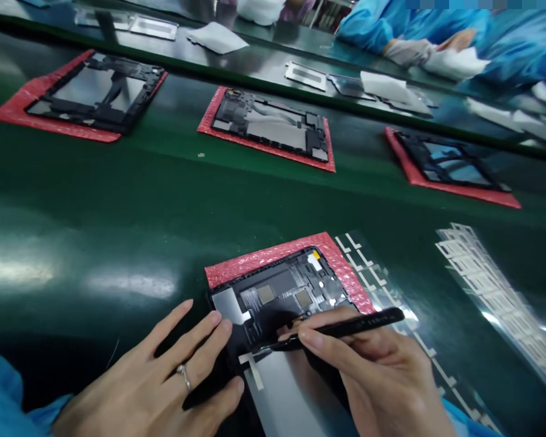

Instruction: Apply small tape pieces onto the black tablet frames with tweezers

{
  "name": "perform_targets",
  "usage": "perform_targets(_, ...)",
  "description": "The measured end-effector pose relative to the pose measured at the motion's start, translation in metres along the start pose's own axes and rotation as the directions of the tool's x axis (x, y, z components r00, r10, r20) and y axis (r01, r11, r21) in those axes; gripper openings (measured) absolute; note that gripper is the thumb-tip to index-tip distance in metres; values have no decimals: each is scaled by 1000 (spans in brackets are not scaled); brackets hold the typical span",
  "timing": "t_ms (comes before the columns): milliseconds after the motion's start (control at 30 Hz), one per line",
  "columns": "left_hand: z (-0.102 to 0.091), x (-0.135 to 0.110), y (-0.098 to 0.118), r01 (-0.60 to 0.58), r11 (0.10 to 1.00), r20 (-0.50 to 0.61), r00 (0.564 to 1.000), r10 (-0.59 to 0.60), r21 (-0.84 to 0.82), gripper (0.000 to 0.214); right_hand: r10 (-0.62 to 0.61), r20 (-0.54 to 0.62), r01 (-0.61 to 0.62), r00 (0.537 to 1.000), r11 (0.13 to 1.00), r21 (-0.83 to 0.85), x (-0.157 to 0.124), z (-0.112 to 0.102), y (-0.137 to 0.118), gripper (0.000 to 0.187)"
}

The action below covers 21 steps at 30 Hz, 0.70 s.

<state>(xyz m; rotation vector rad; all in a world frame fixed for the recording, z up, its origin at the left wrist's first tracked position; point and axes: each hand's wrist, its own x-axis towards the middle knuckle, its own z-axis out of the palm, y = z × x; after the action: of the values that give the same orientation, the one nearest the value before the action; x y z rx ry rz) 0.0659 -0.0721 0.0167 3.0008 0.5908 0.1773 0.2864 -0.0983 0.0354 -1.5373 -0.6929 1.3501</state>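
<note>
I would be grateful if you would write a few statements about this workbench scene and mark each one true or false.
The right hand holds black tweezers: true.
The ring is on the right hand: false; the ring is on a finger of the left hand.
The black frame nearest the hands lies on red bubble wrap: true.
No other frames lie on the green belt: false; three more black frames lie on red sheets farther along it.
</note>
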Motion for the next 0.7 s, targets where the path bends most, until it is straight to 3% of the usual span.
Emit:
perform_targets(233, 3, -3, 1, -13, 1000, -33, 999, 14, 25, 33, -36, 54, 34, 998, 999, 22, 1, 0, 5, 7)
perform_targets(700, 4, -1, 2, 12, 1000, -55, 998, -11, 14, 32, 45, 80, -42, 996, 998, -43, 2, 0, 2, 3)
